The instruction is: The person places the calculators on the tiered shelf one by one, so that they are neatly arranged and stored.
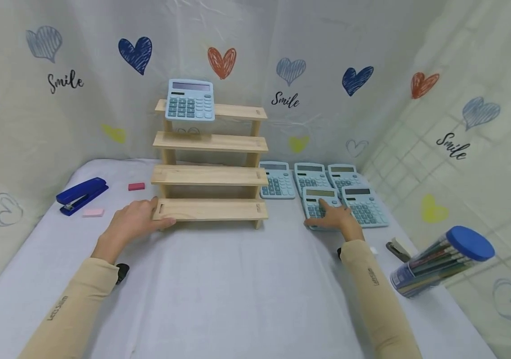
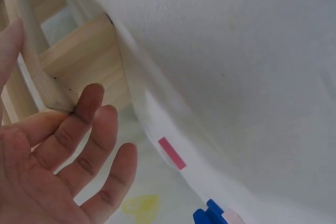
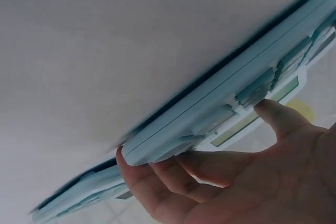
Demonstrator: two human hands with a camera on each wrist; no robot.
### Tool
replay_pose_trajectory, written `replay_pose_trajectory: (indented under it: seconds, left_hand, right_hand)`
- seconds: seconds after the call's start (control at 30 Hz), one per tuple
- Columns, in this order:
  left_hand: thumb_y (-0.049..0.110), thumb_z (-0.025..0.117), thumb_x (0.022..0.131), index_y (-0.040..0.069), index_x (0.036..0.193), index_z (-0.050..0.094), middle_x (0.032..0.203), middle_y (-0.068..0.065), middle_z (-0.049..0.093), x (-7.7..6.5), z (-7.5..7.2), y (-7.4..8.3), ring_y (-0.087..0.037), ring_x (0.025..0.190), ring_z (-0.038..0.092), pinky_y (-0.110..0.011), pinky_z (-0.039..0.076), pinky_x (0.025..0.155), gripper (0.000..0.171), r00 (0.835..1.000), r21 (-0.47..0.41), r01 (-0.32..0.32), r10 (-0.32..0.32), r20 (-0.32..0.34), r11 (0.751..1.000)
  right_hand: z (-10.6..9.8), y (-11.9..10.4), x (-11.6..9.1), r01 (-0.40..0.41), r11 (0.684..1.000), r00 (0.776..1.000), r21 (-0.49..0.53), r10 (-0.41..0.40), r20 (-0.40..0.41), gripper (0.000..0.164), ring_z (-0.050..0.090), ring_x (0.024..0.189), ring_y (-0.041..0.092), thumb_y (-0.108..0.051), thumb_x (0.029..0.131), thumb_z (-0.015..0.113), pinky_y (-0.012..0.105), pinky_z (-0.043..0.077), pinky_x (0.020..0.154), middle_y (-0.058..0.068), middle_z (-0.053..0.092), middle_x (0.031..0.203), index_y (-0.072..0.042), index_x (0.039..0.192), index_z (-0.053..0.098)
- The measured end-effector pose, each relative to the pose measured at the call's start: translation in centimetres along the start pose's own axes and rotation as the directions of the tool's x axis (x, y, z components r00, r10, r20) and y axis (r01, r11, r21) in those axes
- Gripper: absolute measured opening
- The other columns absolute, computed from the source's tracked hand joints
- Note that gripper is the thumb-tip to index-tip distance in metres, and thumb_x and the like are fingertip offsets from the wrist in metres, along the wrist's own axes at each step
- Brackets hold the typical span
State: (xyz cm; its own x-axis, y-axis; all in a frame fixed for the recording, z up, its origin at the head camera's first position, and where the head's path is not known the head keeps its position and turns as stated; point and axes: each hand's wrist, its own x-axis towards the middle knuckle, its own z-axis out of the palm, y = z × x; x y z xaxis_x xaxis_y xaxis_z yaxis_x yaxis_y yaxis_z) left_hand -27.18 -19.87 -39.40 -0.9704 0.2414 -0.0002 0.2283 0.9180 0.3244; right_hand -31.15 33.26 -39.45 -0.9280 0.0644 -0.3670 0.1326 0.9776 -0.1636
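Observation:
At the left end of the lowest step of a four-step wooden display rack [image 1: 210,175], my left hand [image 1: 131,219] grips the board, its thumb along the front edge. The left wrist view shows the index finger at the corner of the rack [image 2: 100,56], with the other fingers loosely bent beside it. My right hand [image 1: 337,217] holds a light blue calculator [image 1: 320,193] in the front row on the right, fingers spread across its keys. Fingertips curl at the edge of this calculator [image 3: 210,98] in the right wrist view, close over the white cloth.
Another calculator [image 1: 190,99] leans on the top step. Several more, including one front-right [image 1: 365,207], lie right of the rack. A blue stapler [image 1: 82,194], red eraser [image 1: 136,186] and pink eraser [image 1: 92,213] lie left. A pencil tub [image 1: 439,262] and small stapler [image 1: 398,250] are right.

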Motion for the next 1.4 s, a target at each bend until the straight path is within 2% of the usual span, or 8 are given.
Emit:
replay_pose_trajectory:
  seconds: [0.13,0.27,0.5,0.63,0.77,0.83,1.1,1.4]
  left_hand:
    - [0.059,0.068,0.087,-0.008,0.135,0.050,0.089,-0.014,0.059,0.0,0.0,0.0,-0.025,0.077,0.053,-0.037,0.041,0.058,0.085,1.000,-0.002,0.006,-0.006,0.004,1.000]
    - [0.058,0.069,0.087,-0.009,0.134,0.050,0.090,-0.014,0.060,0.0,0.0,0.0,-0.026,0.077,0.053,-0.038,0.042,0.059,0.084,1.000,-0.004,0.015,-0.015,0.007,1.000]
    - [0.060,0.068,0.087,-0.009,0.139,0.047,0.106,-0.024,0.065,-0.1,0.1,-0.3,-0.029,0.082,0.057,-0.048,0.049,0.065,0.089,1.000,-0.009,0.015,-0.015,0.003,1.000]
    - [0.060,0.067,0.088,-0.011,0.142,0.043,0.114,-0.029,0.064,-0.1,0.2,-0.4,-0.030,0.084,0.058,-0.051,0.051,0.068,0.092,1.000,-0.008,0.019,-0.019,0.002,1.000]
    - [0.058,0.068,0.088,-0.011,0.142,0.043,0.113,-0.028,0.065,0.0,0.3,-0.5,-0.029,0.083,0.058,-0.050,0.051,0.069,0.091,1.000,-0.012,0.011,-0.011,0.003,1.000]
    - [0.059,0.067,0.088,-0.011,0.142,0.044,0.113,-0.028,0.065,0.1,0.3,-0.4,-0.029,0.084,0.059,-0.051,0.051,0.069,0.091,1.000,-0.012,0.007,-0.007,0.003,1.000]
    - [0.060,0.068,0.088,-0.011,0.144,0.042,0.119,-0.030,0.064,0.2,0.4,-0.2,-0.030,0.088,0.061,-0.054,0.052,0.072,0.094,1.000,-0.009,0.012,-0.012,0.000,1.000]
    - [0.060,0.069,0.087,-0.010,0.144,0.043,0.116,-0.029,0.066,0.1,0.5,-0.2,-0.030,0.086,0.061,-0.051,0.052,0.071,0.094,1.000,-0.018,0.017,-0.017,-0.004,1.000]
  right_hand:
    - [0.3,-0.3,-0.7,0.006,1.000,1.000,0.000,-0.006,-0.025,0.110,0.007,0.140,0.073,-0.072,0.084,0.060,0.081,0.020,0.106,0.047,0.012,0.155,-0.012,0.162,0.011]
    - [0.2,-0.9,-1.5,0.037,0.999,0.998,0.026,-0.035,-0.060,0.105,0.025,0.139,0.067,-0.069,0.085,0.059,0.076,0.030,0.105,0.044,0.026,0.153,-0.012,0.162,0.015]
    - [-1.6,-3.0,-1.8,0.144,0.989,0.978,0.022,-0.139,-0.157,0.098,0.052,0.124,0.056,-0.065,0.090,0.055,0.066,0.041,0.103,0.038,0.047,0.143,-0.009,0.161,0.018]
    - [-3.5,-4.9,-1.4,0.160,0.987,0.966,-0.013,-0.159,-0.205,0.100,0.045,0.131,0.058,-0.068,0.088,0.055,0.069,0.037,0.106,0.039,0.042,0.148,-0.011,0.161,0.018]
    - [-5.9,-6.7,-1.1,0.153,0.988,0.963,-0.016,-0.153,-0.223,0.100,0.021,0.144,0.063,-0.068,0.088,0.055,0.076,0.027,0.108,0.038,0.027,0.157,-0.015,0.162,0.016]
    - [-6.9,-7.5,-1.0,0.151,0.989,0.963,-0.002,-0.147,-0.227,0.099,0.016,0.145,0.063,-0.067,0.088,0.056,0.078,0.025,0.108,0.038,0.022,0.159,-0.017,0.162,0.015]
    - [-10.2,-10.1,0.0,0.184,0.983,0.941,-0.016,-0.180,-0.286,0.100,0.021,0.145,0.059,-0.069,0.088,0.054,0.074,0.028,0.109,0.038,0.022,0.158,-0.018,0.163,0.011]
    - [-13.1,-13.3,1.0,0.227,0.974,0.891,-0.019,-0.215,-0.401,0.100,0.028,0.144,0.054,-0.074,0.086,0.050,0.071,0.028,0.111,0.038,0.025,0.157,-0.024,0.163,0.010]
